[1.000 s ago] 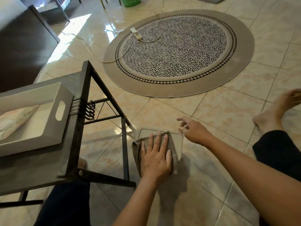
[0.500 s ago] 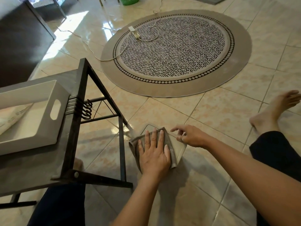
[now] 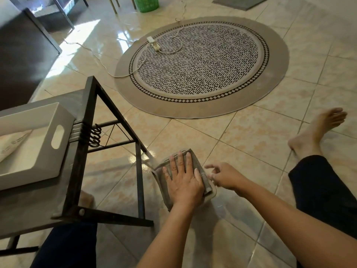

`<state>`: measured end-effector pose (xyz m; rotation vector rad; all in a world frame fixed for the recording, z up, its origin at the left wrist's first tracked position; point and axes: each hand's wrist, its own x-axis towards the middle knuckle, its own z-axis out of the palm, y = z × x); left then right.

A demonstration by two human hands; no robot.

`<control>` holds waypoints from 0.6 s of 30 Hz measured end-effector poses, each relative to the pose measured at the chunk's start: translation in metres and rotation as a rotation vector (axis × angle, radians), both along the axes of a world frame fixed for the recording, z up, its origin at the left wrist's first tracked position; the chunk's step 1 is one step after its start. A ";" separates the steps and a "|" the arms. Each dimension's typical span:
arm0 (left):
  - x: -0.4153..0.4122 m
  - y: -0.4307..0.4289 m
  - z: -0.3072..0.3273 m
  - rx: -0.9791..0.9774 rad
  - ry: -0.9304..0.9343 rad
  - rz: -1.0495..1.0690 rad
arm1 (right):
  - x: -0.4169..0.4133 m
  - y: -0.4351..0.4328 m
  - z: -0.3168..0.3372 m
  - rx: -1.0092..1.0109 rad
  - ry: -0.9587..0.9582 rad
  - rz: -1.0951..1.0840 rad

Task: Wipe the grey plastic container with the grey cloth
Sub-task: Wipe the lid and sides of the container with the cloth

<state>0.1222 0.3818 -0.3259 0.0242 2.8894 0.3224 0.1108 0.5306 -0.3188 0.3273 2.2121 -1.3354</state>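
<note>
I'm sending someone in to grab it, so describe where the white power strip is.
Find the round patterned rug on the tiled floor. The white power strip lies on its far left part, with a thin white cord trailing off left. Nothing else sits on the rug.

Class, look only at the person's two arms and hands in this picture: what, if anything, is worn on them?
Nothing shows on them. The left hand and right hand are bare: no gloves, and no rings, watch or bracelet visible. Both forearms are uncovered right up to the picture's bottom edge, so no sleeves appear. The only clothing in view is dark fabric over the legs.
</note>
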 end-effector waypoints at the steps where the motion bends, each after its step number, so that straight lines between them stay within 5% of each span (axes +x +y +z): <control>1: 0.001 -0.002 0.000 0.024 0.007 -0.015 | -0.008 0.000 0.002 -0.020 0.027 0.006; 9: 0.004 -0.023 -0.009 0.003 0.082 -0.085 | -0.025 -0.004 0.000 -0.274 -0.018 0.106; 18: -0.008 -0.025 -0.009 0.011 0.058 -0.086 | -0.039 -0.011 0.003 -0.332 -0.044 0.096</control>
